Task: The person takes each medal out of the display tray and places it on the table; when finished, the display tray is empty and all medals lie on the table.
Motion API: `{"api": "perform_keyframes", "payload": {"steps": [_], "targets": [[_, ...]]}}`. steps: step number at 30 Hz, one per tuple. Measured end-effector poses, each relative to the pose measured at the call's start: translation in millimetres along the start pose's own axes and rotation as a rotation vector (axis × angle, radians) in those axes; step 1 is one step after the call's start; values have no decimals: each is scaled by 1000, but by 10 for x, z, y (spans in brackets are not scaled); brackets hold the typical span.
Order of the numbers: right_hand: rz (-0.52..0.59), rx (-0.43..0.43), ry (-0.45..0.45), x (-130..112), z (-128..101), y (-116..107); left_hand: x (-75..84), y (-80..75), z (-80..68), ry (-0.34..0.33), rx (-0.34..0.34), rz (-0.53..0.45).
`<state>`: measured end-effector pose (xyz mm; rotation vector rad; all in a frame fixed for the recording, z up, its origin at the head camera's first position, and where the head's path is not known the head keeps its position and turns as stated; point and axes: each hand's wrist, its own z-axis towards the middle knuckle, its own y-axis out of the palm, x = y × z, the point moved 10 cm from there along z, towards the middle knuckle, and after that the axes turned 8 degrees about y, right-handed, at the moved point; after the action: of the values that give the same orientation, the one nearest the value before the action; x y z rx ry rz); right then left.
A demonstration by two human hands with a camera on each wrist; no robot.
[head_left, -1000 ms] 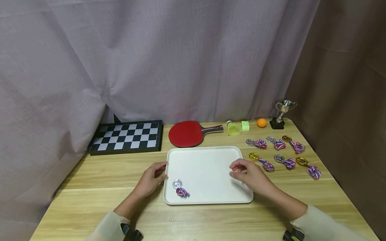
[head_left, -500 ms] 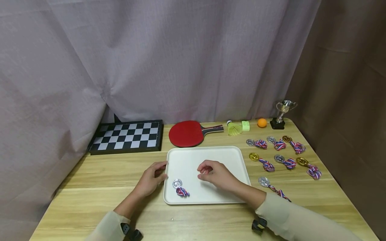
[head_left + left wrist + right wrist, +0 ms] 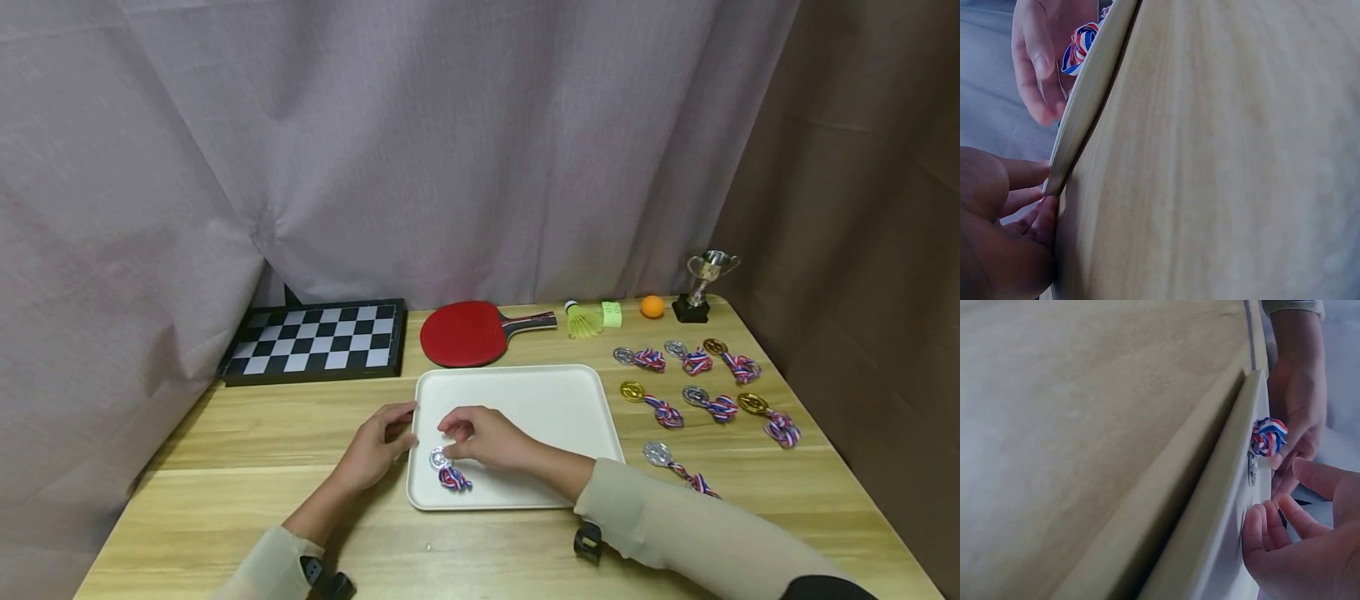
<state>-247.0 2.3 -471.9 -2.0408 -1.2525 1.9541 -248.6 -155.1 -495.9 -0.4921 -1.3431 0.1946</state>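
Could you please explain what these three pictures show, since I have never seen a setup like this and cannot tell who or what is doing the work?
No machine works here: a person uses two bare hands and wears three cameras. The wide picture comes from the head, looking down at a wooden table. The two tilted close-ups come from the wrists.

The left hand rests its fingers against the left edge of a white tray. The right hand reaches over the tray to a silver medal with a striped ribbon; its fingertips are at the medal, but a firm grip is not clear.

Seven more medals lie to the right. Behind are a chessboard, a red paddle, a shuttlecock, an orange ball and a small trophy.
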Motion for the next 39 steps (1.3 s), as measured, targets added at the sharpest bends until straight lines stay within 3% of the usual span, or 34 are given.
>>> {"api": "perform_keyframes", "payload": {"steps": [7,21,29,39], "targets": [[-93,0,-4,-17,53,100,6,0,-3,2,-1,8],[-245,51,-108,-89,15,170,22,-3,-11,7,-1,-10],[-202,30,-128,-123,10,175,33,-10,-16,0,-1,-4],[-107,15,-90,-82,4,150,30,-6,-15,4,-2,-1]]}}
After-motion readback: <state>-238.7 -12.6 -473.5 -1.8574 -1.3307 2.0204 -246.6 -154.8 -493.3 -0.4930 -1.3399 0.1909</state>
